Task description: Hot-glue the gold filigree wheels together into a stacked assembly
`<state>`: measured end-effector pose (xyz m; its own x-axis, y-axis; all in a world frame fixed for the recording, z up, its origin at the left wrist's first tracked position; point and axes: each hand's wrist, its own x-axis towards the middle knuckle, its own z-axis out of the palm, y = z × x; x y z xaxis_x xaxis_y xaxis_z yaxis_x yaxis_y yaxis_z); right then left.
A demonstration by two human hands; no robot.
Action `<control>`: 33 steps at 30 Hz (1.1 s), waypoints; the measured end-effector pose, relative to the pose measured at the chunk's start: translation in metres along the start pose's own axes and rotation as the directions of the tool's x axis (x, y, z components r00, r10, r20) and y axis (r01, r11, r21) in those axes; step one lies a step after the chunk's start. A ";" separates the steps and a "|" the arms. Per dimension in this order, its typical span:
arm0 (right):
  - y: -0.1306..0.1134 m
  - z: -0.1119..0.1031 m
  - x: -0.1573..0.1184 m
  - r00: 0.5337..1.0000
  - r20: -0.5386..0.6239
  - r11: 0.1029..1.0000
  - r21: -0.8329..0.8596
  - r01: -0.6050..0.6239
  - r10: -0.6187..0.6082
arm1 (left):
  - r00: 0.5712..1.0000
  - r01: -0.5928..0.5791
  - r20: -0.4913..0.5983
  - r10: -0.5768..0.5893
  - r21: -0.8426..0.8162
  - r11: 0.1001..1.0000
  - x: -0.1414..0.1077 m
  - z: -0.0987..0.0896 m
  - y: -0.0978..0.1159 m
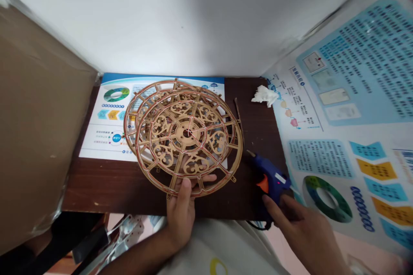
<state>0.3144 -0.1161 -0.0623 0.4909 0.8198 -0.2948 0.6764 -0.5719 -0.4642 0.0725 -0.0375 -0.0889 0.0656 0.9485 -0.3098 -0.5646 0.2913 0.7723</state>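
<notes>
My left hand [182,215] grips the near rim of a round wooden lattice wheel [189,131], thumb on top and fingers beneath. Red and white wires run along its rings and spokes to the hub, and scroll cut-outs fill its middle. Under it, offset to the far left, lie more such wooden rings [127,122]. To the right, my right hand [306,232] has its fingers at the handle of a blue hot glue gun [271,174] with an orange trigger. The gun's nozzle points left toward the wheel; some fingers are hidden.
A printed poster sheet [97,142] lies on the dark tabletop [97,189] under the rings. White crumpled tissue [265,95] sits at the back right. Panels enclose the table: white wall [180,21] behind, cardboard [38,116] left, poster-covered panel [351,129] right. A dark cord hangs below the gun.
</notes>
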 end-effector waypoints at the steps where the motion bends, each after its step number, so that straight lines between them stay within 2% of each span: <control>1: 0.003 0.000 -0.004 0.999 -0.027 0.998 0.058 -0.026 0.028 | 1.000 0.002 0.001 -0.002 -0.007 1.000 0.000 0.000 0.000; 4: 0.007 0.001 -0.012 0.996 -0.046 0.925 0.376 -0.051 0.074 | 1.000 -0.007 -0.004 0.007 -0.034 0.999 0.001 0.000 0.001; 7: 0.000 0.001 -0.007 0.993 0.087 0.684 0.730 -0.013 -0.074 | 1.000 -0.025 0.001 0.025 -0.018 1.000 0.002 0.001 0.002; 9: -0.006 0.002 0.000 0.961 0.203 0.519 0.851 -0.078 -0.189 | 0.999 -0.029 0.013 0.029 -0.004 1.000 0.002 0.002 0.003; 10: -0.008 0.002 0.004 0.945 0.242 0.469 0.876 -0.115 -0.220 | 1.000 -0.026 0.018 0.026 0.000 1.000 0.002 0.002 0.004; 12: -0.012 0.004 0.009 0.927 0.274 0.427 0.893 -0.146 -0.256 | 1.000 -0.027 0.005 0.027 0.025 0.999 0.002 0.003 0.004; 17: -0.017 0.012 0.010 0.907 0.253 0.473 0.879 -0.069 -0.338 | 0.996 -0.061 -0.046 0.072 0.197 0.978 0.002 -0.001 0.002; 23: -0.024 0.016 0.009 0.832 0.299 0.578 0.816 0.032 -0.468 | 0.995 -0.049 -0.069 0.069 0.259 0.965 0.002 -0.002 0.000; 28: -0.020 0.015 0.010 0.822 0.280 0.601 0.794 0.092 -0.496 | 0.991 -0.084 -0.075 0.115 0.331 0.940 0.002 -0.001 0.001; 33: -0.019 0.004 0.011 0.814 0.298 0.717 0.670 0.194 -0.499 | 0.991 -0.077 -0.073 0.110 0.354 0.932 0.001 0.002 0.002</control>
<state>0.3046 -0.0963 -0.0606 -0.1020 0.9609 -0.2574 0.2120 -0.2318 -0.9494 0.0731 -0.0358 -0.0862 -0.0573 0.9631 -0.2631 -0.2405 0.2425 0.9399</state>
